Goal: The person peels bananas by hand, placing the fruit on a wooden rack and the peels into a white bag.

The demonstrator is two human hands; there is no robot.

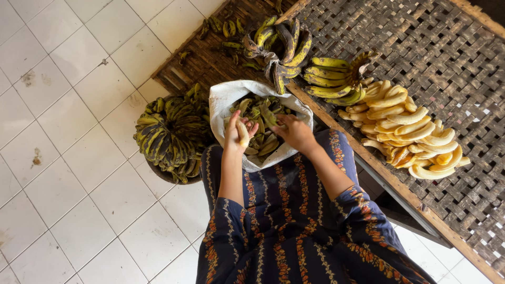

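My left hand [238, 131] grips a pale, partly peeled banana [242, 133] over a white sack [223, 97] that holds green-yellow banana peels [260, 113]. Just to the right, my right hand [295, 131] pinches a strip of peel [269, 117] at the sack's mouth. Both arms reach out from dark blue patterned sleeves. A heap of peeled pale yellow bananas [407, 131] lies on the woven bamboo table [447, 58] to the right of my hands.
Bunches of unpeeled yellow-green bananas [331, 79] and darker ones [279, 44] lie on the table's near end. A round basket of blackened bananas [171, 134] stands on the white tiled floor [68, 158] left of the sack.
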